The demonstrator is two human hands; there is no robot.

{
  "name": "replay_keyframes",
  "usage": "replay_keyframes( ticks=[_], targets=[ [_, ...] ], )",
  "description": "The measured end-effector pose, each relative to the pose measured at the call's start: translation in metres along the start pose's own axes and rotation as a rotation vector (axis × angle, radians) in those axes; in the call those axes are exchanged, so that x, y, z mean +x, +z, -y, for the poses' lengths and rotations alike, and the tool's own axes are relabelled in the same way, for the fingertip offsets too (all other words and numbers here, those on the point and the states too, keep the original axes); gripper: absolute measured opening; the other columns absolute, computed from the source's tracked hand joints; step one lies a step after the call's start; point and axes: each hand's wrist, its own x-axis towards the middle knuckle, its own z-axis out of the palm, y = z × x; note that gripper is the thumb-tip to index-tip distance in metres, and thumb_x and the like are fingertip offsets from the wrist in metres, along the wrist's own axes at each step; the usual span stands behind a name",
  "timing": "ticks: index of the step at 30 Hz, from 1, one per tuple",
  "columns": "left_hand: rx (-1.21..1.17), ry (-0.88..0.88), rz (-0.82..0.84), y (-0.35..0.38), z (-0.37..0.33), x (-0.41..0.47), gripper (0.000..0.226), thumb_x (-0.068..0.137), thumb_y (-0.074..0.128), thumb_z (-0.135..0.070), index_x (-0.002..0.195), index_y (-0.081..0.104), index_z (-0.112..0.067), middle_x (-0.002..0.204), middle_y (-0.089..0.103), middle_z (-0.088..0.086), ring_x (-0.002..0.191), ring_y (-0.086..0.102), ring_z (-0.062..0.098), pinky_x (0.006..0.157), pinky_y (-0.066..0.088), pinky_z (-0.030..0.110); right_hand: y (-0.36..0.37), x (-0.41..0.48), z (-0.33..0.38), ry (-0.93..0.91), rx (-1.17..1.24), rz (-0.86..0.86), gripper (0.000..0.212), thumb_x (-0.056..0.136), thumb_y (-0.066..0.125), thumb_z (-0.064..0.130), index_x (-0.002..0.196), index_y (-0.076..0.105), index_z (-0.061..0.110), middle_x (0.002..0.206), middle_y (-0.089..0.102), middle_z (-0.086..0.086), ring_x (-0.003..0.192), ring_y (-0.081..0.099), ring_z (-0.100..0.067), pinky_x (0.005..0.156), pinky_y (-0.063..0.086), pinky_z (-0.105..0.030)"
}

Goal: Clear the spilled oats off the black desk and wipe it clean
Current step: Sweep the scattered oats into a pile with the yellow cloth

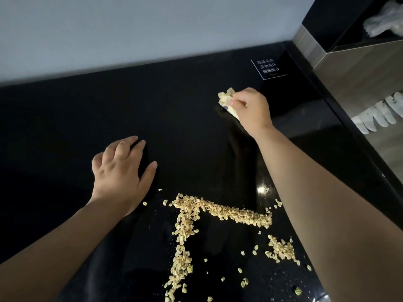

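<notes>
Spilled oats (187,216) lie on the glossy black desk (65,118) in two ridges, one running right and one running toward me, with a small heap (281,249) and loose flakes at the lower right. My right hand (250,110) grips a crumpled pale yellow cloth (226,99) against the desk at the far right, well beyond the oats. My left hand (122,168) rests on the desk with fingers spread, to the left of the oats and above them.
A small black sign with white characters (268,68) stands at the desk's far right corner. A steel-faced unit (353,68) borders the right edge, with white plastic gloves (377,114) hanging in it. A pale wall (130,29) runs behind.
</notes>
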Motion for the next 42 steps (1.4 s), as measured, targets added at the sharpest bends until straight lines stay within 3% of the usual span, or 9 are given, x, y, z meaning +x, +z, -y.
replay_keyframes(
  ticks=[4, 11, 16, 20, 24, 29, 33, 37, 42],
  targets=[
    [0.019, -0.017, 0.015, 0.003, 0.002, 0.0, 0.069, 0.086, 0.029, -0.058, 0.137, 0.048, -0.015, 0.145, 0.038, 0.0, 0.136, 0.029, 0.025, 0.109, 0.023, 0.053, 0.001, -0.061, 0.017, -0.133, 0.034, 0.156, 0.012, 0.087, 0.062, 0.015, 0.083, 0.072, 0.01, 0.092, 0.06, -0.001, 0.084, 0.059, -0.017, 0.08, 0.049, -0.04],
    [0.013, -0.015, 0.036, 0.0, 0.0, 0.005, 0.073, 0.085, 0.027, -0.061, 0.138, 0.047, -0.016, 0.147, 0.037, 0.0, 0.138, 0.027, 0.023, 0.111, 0.021, 0.051, -0.015, -0.161, 0.048, -0.141, 0.097, 0.436, 0.015, 0.091, 0.061, 0.019, 0.099, 0.074, 0.019, 0.095, 0.059, 0.013, 0.085, 0.059, -0.008, 0.073, 0.047, -0.024],
    [-0.104, 0.14, 0.065, -0.005, -0.014, -0.016, 0.076, 0.085, 0.023, -0.063, 0.139, 0.048, -0.016, 0.146, 0.039, -0.002, 0.138, 0.026, 0.018, 0.113, 0.014, 0.04, -0.054, -0.147, 0.035, -0.059, 0.059, 0.166, 0.018, 0.092, 0.059, 0.016, 0.104, 0.071, 0.013, 0.099, 0.062, 0.009, 0.09, 0.058, -0.004, 0.083, 0.046, -0.019],
    [-0.11, 0.243, 0.093, -0.007, -0.021, -0.033, 0.075, 0.086, 0.027, -0.063, 0.139, 0.048, -0.015, 0.144, 0.043, -0.001, 0.136, 0.03, 0.018, 0.114, 0.015, 0.042, -0.077, -0.13, -0.01, 0.015, -0.086, 0.04, 0.018, 0.092, 0.061, 0.013, 0.106, 0.07, 0.007, 0.098, 0.061, 0.003, 0.092, 0.06, -0.014, 0.082, 0.045, -0.017],
    [-0.082, 0.252, 0.114, -0.006, -0.026, -0.036, 0.078, 0.085, 0.025, -0.066, 0.141, 0.045, -0.016, 0.147, 0.04, -0.001, 0.14, 0.027, 0.02, 0.117, 0.017, 0.05, -0.066, -0.143, -0.02, 0.088, -0.043, 0.034, 0.019, 0.092, 0.061, 0.015, 0.107, 0.07, 0.009, 0.098, 0.06, 0.006, 0.092, 0.059, -0.011, 0.082, 0.041, -0.01],
    [-0.063, 0.286, 0.114, -0.003, -0.029, -0.042, 0.077, 0.086, 0.027, -0.065, 0.14, 0.047, -0.014, 0.145, 0.043, 0.001, 0.14, 0.03, 0.023, 0.116, 0.019, 0.053, -0.044, -0.211, 0.014, -0.006, 0.041, 0.157, 0.017, 0.09, 0.063, 0.018, 0.103, 0.072, 0.016, 0.098, 0.06, 0.011, 0.087, 0.06, -0.005, 0.078, 0.052, -0.023],
    [-0.058, 0.312, 0.145, -0.003, -0.033, -0.051, 0.076, 0.086, 0.025, -0.066, 0.142, 0.044, -0.017, 0.147, 0.04, -0.001, 0.142, 0.026, 0.02, 0.118, 0.013, 0.049, -0.037, -0.245, 0.033, -0.024, 0.065, 0.219, 0.016, 0.09, 0.064, 0.017, 0.102, 0.073, 0.015, 0.095, 0.06, 0.012, 0.084, 0.058, -0.004, 0.073, 0.046, -0.015],
    [-0.05, 0.351, 0.179, -0.004, -0.041, -0.059, 0.078, 0.085, 0.023, -0.067, 0.143, 0.043, -0.018, 0.147, 0.039, -0.002, 0.142, 0.025, 0.02, 0.118, 0.01, 0.047, -0.07, -0.25, 0.027, 0.089, 0.135, -0.059, 0.015, 0.089, 0.063, 0.006, 0.1, 0.073, 0.007, 0.093, 0.06, 0.01, 0.084, 0.06, -0.003, 0.073, 0.044, -0.011],
    [0.015, 0.425, 0.217, -0.009, -0.059, -0.058, 0.084, 0.081, 0.018, -0.07, 0.145, 0.038, -0.018, 0.15, 0.035, -0.002, 0.144, 0.02, 0.019, 0.119, 0.007, 0.047, -0.126, -0.269, -0.024, 0.334, -0.018, -0.311, 0.018, 0.091, 0.061, 0.009, 0.105, 0.07, 0.004, 0.101, 0.062, 0.0, 0.09, 0.061, -0.011, 0.075, 0.046, -0.01]
  ],
)
